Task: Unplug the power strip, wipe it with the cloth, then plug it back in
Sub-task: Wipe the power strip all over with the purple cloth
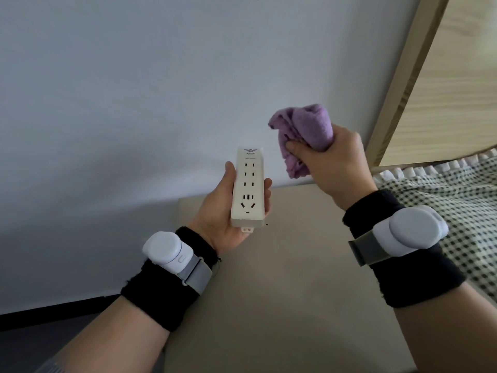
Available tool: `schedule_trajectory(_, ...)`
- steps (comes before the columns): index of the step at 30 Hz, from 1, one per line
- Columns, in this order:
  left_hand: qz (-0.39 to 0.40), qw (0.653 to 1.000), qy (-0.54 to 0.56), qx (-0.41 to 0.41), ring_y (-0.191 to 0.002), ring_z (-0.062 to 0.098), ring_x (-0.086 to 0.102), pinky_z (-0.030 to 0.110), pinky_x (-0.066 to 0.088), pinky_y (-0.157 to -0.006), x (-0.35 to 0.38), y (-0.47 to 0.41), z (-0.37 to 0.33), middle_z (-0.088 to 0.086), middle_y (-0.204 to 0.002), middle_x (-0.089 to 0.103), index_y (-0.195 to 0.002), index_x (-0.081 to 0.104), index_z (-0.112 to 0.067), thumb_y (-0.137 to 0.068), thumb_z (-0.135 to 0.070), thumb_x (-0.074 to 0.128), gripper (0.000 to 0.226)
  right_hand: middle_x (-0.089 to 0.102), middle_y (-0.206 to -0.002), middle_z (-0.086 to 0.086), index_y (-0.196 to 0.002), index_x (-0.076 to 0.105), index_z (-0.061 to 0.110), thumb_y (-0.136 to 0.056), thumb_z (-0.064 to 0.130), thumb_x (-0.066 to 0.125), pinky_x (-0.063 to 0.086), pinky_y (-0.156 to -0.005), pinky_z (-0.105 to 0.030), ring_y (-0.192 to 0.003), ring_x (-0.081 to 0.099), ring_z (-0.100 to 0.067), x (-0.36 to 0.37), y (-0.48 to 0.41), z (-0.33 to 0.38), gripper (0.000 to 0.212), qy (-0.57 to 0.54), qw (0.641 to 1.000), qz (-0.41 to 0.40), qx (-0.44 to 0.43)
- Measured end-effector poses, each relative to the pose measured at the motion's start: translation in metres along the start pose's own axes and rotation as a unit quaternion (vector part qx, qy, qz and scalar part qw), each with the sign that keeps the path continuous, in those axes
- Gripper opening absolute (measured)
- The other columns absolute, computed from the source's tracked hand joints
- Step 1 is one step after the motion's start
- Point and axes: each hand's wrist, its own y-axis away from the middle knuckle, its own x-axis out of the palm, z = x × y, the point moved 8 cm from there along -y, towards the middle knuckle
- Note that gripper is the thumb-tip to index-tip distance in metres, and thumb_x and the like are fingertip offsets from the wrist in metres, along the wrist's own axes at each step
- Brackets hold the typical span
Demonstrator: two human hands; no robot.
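Note:
A white power strip (248,187) with several sockets faces up, held lengthwise in my left hand (217,211) above a beige tabletop. Thumb and fingers wrap its two long sides. No cord or wall socket is in view. My right hand (336,162) is up and to the right of the strip, closed around a bunched purple cloth (304,133). The cloth hangs a short gap away from the strip's far end and does not touch it.
A beige table (295,278) lies under both hands against a plain white wall (134,103). A wooden bed frame (419,63) rises at the right, with checked bedding (457,200) below it. A dark skirting strip (53,310) runs along the lower left.

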Motion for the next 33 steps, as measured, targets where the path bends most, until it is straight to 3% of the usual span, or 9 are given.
schedule_trajectory(5, -0.013, 1.0, -0.003, 0.003, -0.08, 0.022, 0.07, 0.032, 0.06, -0.078, -0.002, 0.002, -0.001, 0.011, -0.108, 0.075, -0.137, 0.061, -0.018, -0.105, -0.054, 0.042, 0.053, 0.073, -0.055, 0.013, -0.075, 0.071, 0.018, -0.086, 0.008, 0.085, 0.053, -0.047, -0.014, -0.047, 0.068, -0.001, 0.005, 0.004, 0.004, 0.021, -0.03, 0.999, 0.04, -0.013)
schedule_trajectory(13, -0.013, 0.999, -0.02, 0.027, -0.083, 0.022, 0.061, 0.034, 0.059, -0.077, -0.001, 0.003, -0.005, 0.012, -0.114, 0.074, -0.128, 0.065, -0.018, -0.107, -0.046, 0.038, 0.044, 0.078, -0.065, 0.006, -0.072, 0.079, 0.034, -0.083, 0.01, 0.086, 0.058, -0.053, -0.019, -0.054, 0.073, -0.007, 0.016, 0.009, 0.009, 0.028, -0.049, 0.991, 0.121, -0.017)
schedule_trajectory(17, -0.026, 0.999, -0.018, 0.035, -0.08, 0.024, 0.065, 0.034, 0.06, -0.076, -0.004, 0.004, -0.005, 0.016, -0.112, 0.075, -0.129, 0.063, -0.011, -0.108, -0.037, 0.036, 0.042, 0.079, -0.068, 0.005, -0.076, 0.08, 0.036, -0.083, 0.013, 0.087, 0.059, -0.054, -0.021, -0.056, 0.075, -0.008, 0.016, 0.008, 0.007, 0.024, -0.053, 0.992, 0.116, -0.014)
schedule_trajectory(20, -0.041, 0.996, -0.066, 0.036, -0.074, 0.021, 0.069, 0.032, 0.06, -0.071, -0.008, 0.004, -0.005, 0.015, -0.107, 0.076, -0.128, 0.064, -0.009, -0.108, -0.033, 0.037, 0.042, 0.079, -0.069, 0.008, -0.074, 0.079, 0.033, -0.083, 0.014, 0.088, 0.06, -0.056, -0.022, -0.059, 0.075, -0.007, 0.014, 0.006, 0.004, 0.023, -0.053, 0.994, 0.095, -0.007)
schedule_trajectory(24, -0.063, 0.989, -0.132, 0.024, -0.066, 0.018, 0.07, 0.029, 0.059, -0.061, -0.009, 0.005, -0.001, 0.011, -0.092, 0.077, -0.121, 0.066, -0.008, -0.109, -0.043, 0.036, 0.048, 0.079, -0.068, 0.0, -0.081, 0.076, 0.019, -0.086, 0.004, 0.082, 0.06, -0.055, -0.022, -0.058, 0.076, -0.013, 0.022, 0.008, 0.001, 0.017, -0.052, 0.99, 0.127, -0.006)
schedule_trajectory(27, -0.07, 0.984, -0.163, 0.021, -0.058, 0.015, 0.067, 0.025, 0.056, -0.053, -0.008, 0.006, 0.001, 0.007, -0.078, 0.075, -0.115, 0.066, -0.009, -0.109, -0.047, 0.035, 0.049, 0.079, -0.068, -0.001, -0.093, 0.071, 0.005, -0.088, 0.005, 0.08, 0.059, -0.054, -0.022, -0.055, 0.076, -0.016, 0.027, 0.009, -0.002, 0.011, 0.011, 0.993, 0.117, -0.03)
schedule_trajectory(30, -0.08, 0.983, -0.167, 0.018, -0.053, 0.015, 0.065, 0.024, 0.054, -0.05, -0.009, 0.007, 0.0, 0.006, -0.073, 0.073, -0.114, 0.064, -0.01, -0.109, -0.047, 0.035, 0.047, 0.079, -0.069, 0.0, -0.093, 0.07, 0.007, -0.089, 0.01, 0.08, 0.063, -0.057, -0.028, -0.058, 0.077, -0.016, 0.027, 0.009, -0.004, 0.011, 0.052, 0.995, 0.084, -0.03)
schedule_trajectory(33, -0.092, 0.982, -0.16, 0.028, -0.052, 0.015, 0.062, 0.023, 0.052, -0.047, -0.011, 0.008, -0.004, 0.006, -0.072, 0.07, -0.105, 0.064, -0.01, -0.109, -0.045, 0.037, 0.045, 0.079, -0.068, -0.006, -0.093, 0.071, 0.002, -0.087, 0.005, 0.082, 0.064, -0.056, -0.032, -0.058, 0.078, -0.022, 0.036, 0.012, -0.003, 0.013, 0.025, 0.986, 0.162, -0.015)
